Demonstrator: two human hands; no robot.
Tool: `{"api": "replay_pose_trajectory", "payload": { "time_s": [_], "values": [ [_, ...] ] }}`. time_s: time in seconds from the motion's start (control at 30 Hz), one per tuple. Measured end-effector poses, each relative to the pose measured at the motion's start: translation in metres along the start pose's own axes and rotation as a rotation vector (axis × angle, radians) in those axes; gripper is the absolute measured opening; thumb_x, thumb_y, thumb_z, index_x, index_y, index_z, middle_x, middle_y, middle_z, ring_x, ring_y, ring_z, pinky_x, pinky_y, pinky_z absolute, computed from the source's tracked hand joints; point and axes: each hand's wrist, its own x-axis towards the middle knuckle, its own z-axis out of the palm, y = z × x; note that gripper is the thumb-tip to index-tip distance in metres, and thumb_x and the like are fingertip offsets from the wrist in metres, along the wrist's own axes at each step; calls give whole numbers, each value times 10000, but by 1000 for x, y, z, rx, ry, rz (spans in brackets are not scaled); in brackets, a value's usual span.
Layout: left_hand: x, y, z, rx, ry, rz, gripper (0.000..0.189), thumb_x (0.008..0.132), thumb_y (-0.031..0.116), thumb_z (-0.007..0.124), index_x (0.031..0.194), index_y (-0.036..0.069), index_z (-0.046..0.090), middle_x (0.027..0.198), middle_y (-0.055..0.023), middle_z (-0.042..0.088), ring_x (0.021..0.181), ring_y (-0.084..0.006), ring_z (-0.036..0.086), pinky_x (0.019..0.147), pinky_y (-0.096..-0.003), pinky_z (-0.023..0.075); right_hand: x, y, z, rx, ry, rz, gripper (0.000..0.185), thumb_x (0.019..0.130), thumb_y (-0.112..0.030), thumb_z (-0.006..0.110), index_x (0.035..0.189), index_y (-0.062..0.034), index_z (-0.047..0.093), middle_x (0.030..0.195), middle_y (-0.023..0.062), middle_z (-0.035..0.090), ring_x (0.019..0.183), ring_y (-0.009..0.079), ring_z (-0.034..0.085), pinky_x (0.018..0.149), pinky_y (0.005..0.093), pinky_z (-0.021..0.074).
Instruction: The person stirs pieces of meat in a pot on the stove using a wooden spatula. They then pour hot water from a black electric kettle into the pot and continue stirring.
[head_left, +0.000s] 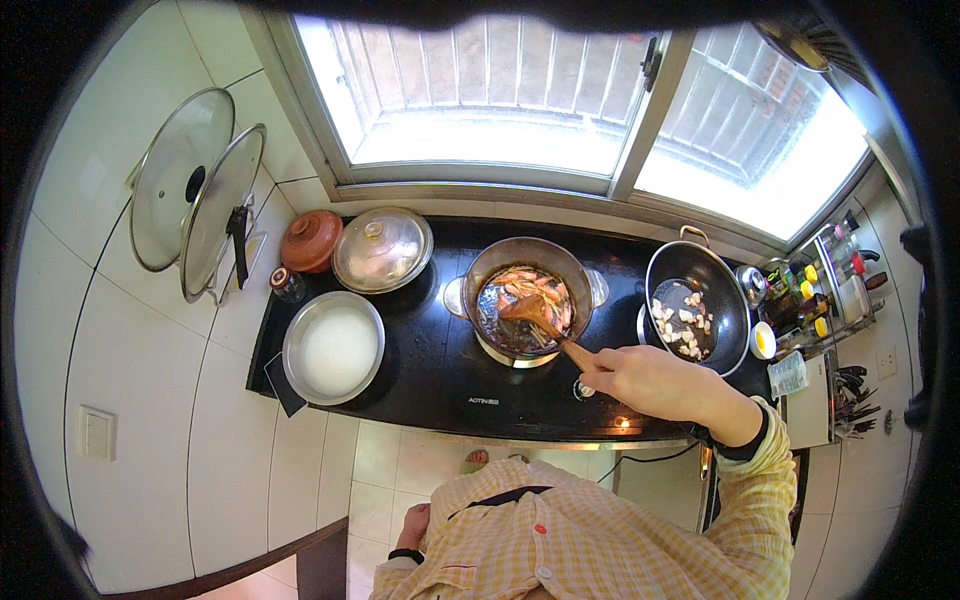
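Note:
My right hand (651, 382) is closed around the handle of a wooden spatula (529, 309), whose head rests among orange-pink strips of food (536, 287) in dark liquid. These lie in a deep two-handled pot (471, 283) on the middle burner. My left hand (415, 519) hangs low beside my body, away from the counter; its fingers are partly hidden and whether it holds anything is unclear. To the right of the pot, a black wok (731, 307) holds pale chunks (686, 319) in liquid.
A metal basin (291, 356) of whitish contents, a lidded pan (382, 251), a clay pot (309, 240) and a small jar (286, 283) stand at the left. Glass lids (180, 172) hang on the wall. A small white bowl (763, 341) and a bottle rack (847, 277) are at the right.

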Motion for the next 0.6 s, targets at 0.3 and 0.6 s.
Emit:
{"api": "replay_pose_trajectory", "payload": {
  "time_s": [0.3,0.6],
  "values": [
    [10,-16,2,-8,-2,37,388,851,369,525,1027,54,667,953,-176,672,883,-274,651,777,-349,494,16,11,-23,-2,-83,-15,256,787,-73,567,1034,-14,592,856,147,565,766,318,612,663,403,492],
    [-6,-2,0,11,-1,-3,394,851,368,525,1031,47,666,968,-178,669,903,-277,648,793,-340,491,44,33,-39,142,26,-118,113,735,-46,552,794,15,627,738,223,605,774,380,613,688,443,478]
  ]
}}
